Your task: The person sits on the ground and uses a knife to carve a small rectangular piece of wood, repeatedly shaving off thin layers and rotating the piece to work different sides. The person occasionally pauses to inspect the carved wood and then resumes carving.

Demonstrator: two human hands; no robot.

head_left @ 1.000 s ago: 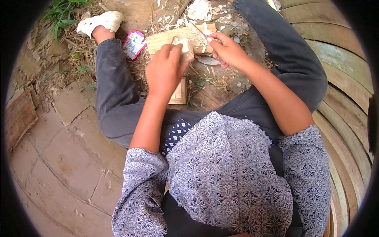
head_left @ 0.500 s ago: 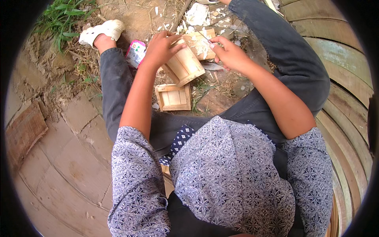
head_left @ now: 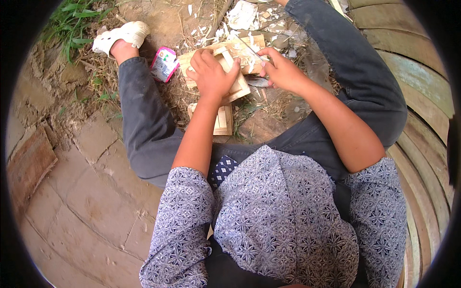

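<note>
My left hand (head_left: 211, 74) lies over a small pale wooden box (head_left: 239, 89), its fingers curled across the far side and its thumb at the right edge. Much of that box is hidden beneath the hand. In my right hand (head_left: 283, 73) is a knife (head_left: 248, 47), its thin blade pointing away to the upper left above a flat wooden board (head_left: 258, 42). That board lies under the box, with white shavings on it. A second small wooden box (head_left: 224, 126) rests nearer to me, partly covered by my left wrist.
A pink-edged packet (head_left: 164, 64) lies left of the board. White wood chips (head_left: 242, 15) are scattered beyond it on the dirt. My legs bend around the work, with a white clog (head_left: 127, 36) at far left. Curved wooden planks (head_left: 418, 72) run along the right.
My left hand has shifted right and turned over the box, baring more of the board at left. The box looks turned. My right hand with the knife has moved slightly right and nearer.
</note>
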